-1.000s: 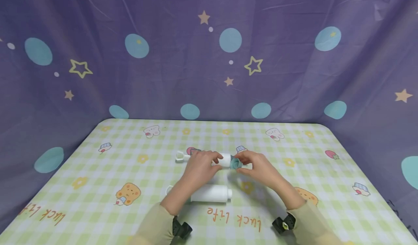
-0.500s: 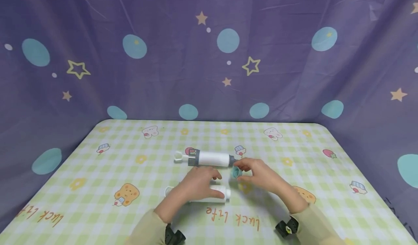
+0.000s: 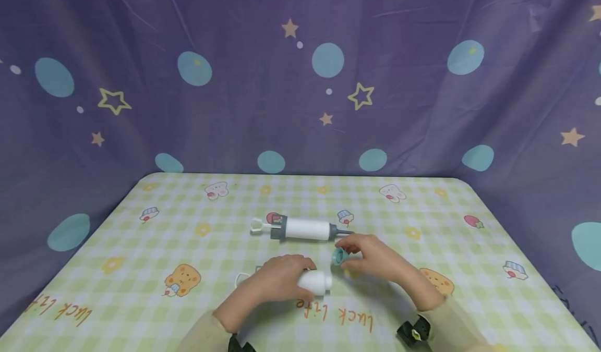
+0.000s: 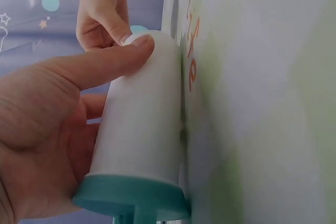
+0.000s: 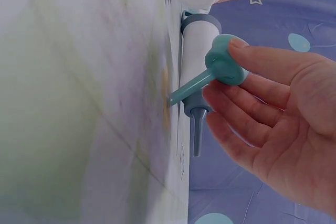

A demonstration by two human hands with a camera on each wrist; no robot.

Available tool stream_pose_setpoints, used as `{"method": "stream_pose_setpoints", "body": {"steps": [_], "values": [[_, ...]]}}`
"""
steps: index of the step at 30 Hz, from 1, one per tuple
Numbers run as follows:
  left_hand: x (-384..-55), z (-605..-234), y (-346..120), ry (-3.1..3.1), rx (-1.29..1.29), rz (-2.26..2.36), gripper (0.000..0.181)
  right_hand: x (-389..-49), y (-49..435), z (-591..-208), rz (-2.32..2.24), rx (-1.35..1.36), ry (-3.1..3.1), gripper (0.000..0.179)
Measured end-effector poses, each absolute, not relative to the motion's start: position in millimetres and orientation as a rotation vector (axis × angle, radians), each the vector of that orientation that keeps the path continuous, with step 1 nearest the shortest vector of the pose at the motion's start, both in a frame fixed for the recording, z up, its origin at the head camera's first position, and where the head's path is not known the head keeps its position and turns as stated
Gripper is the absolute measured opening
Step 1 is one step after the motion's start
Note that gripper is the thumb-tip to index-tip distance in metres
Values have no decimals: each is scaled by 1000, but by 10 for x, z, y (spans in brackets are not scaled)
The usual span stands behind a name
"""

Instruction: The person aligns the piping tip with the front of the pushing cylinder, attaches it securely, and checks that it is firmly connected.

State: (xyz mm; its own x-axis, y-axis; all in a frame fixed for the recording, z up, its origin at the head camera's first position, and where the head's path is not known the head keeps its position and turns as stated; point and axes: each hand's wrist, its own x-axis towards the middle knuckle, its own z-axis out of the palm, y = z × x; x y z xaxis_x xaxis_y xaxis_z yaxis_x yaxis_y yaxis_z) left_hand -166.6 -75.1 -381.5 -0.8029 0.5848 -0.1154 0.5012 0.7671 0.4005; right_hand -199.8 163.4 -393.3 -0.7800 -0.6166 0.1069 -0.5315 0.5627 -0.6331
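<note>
My left hand (image 3: 281, 278) grips the white barrel (image 3: 315, 283) of a large toy syringe lying on the table, thumb on its near side. The left wrist view shows the teal collar (image 4: 131, 195) at its back end; a pale ring handle (image 3: 241, 278) sticks out left of my hand. My right hand (image 3: 373, 257) pinches a teal nozzle (image 5: 226, 61) between thumb and fingers, its cup-like end facing the barrel and its thin tube pointing away. The nozzle is apart from the barrel's bare front end.
Behind the hands lies a second syringe (image 3: 307, 229), white with a grey collar, a grey nozzle (image 3: 341, 232) pointing right and a pale plunger handle (image 3: 257, 226) at left. A checked cloth (image 3: 141, 268) covers the table; a purple curtain (image 3: 235, 117) hangs around it.
My left hand has left the grey-collared syringe and come nearer, onto the other barrel. The right hand has brought the teal nozzle nearer too, away from the grey nozzle.
</note>
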Motion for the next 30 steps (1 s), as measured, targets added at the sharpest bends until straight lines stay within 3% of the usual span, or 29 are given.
{"method": "stream_pose_setpoints", "body": {"steps": [17,30], "values": [[-1824,-3728,-753,2963,855,685,47,-2055,1565,-3883,-1000,-1073,2713,30],[-1906,-3630,-607,3117,833,527,50,-2060,1473,-3763,-991,-1138,2880,32]]}}
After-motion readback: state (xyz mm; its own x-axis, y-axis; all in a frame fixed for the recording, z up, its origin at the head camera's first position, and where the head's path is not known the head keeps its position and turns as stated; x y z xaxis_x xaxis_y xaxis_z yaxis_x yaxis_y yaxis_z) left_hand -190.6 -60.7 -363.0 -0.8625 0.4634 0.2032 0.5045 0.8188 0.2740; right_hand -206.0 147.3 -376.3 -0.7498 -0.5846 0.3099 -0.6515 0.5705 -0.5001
